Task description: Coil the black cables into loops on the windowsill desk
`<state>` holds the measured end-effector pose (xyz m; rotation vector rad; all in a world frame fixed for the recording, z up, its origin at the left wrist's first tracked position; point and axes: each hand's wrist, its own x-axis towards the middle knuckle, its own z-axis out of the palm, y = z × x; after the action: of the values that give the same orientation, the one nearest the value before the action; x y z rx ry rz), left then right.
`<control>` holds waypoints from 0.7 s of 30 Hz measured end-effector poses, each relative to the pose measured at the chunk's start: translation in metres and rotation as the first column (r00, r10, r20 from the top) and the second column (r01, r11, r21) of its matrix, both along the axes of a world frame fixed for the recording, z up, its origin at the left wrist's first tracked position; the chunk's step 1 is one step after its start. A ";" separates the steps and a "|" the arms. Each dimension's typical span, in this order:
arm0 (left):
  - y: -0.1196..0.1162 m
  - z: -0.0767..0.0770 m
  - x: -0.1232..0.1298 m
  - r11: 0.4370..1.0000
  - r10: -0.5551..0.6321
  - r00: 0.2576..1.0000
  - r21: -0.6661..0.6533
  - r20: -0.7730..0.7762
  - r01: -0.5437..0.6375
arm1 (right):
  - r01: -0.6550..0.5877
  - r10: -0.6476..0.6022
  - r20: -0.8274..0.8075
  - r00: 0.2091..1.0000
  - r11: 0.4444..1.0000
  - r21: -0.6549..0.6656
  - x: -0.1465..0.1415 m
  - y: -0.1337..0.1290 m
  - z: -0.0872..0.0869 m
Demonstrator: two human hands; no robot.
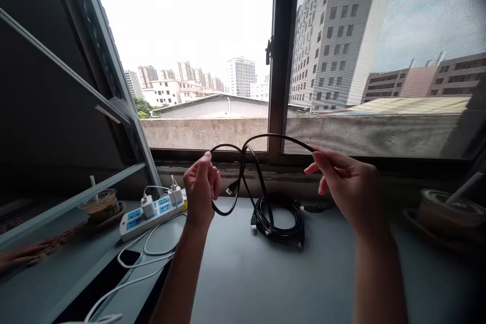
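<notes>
A black cable (273,135) is strung in the air between my two hands, with a loose crossing of loops in the middle. My left hand (202,182) pinches one loop of it between thumb and fingers. On the other side my right hand (345,182) grips a stretch of the same cable by the fingertips. One plug (233,187) dangles near my left hand. Below, a coil of black cable (281,233) lies on the grey table (243,283), with several plugs around it. Whether the held cable joins that coil I cannot tell.
Left stands a white power strip (152,215) with chargers and white cords (152,253). Dark phone-like devices (102,288) lie in front of it. Drink cups stand at the left (100,205) and right (451,207). A metal frame (114,55) rises at left; a window (279,61) is behind.
</notes>
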<state>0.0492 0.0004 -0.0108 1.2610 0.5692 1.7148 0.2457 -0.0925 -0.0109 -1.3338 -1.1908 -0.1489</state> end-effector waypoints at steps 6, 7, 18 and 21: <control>0.001 0.004 -0.010 0.953 0.228 0.950 0.149 0.213 -0.262 | 0.281 -0.279 0.031 0.960 0.955 -0.092 0.031 0.009 -0.012; 0.001 0.005 -0.011 0.941 0.254 0.933 0.157 0.254 -0.299 | 0.307 -0.307 0.020 0.951 0.946 -0.105 0.036 0.010 -0.015; 0.006 0.006 -0.012 0.873 0.398 0.846 0.138 0.355 -0.469 | 0.430 -0.429 -0.153 0.890 0.902 -0.030 0.060 -0.003 -0.018; 0.002 0.003 -0.003 0.941 0.245 0.938 0.174 0.245 -0.291 | 0.256 -0.210 -0.297 0.932 0.959 0.124 0.053 0.001 -0.014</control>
<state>0.0459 0.0022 -0.0076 1.1530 0.4548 2.1610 0.2989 -0.0913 -0.0247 -1.3011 -0.7621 -0.2143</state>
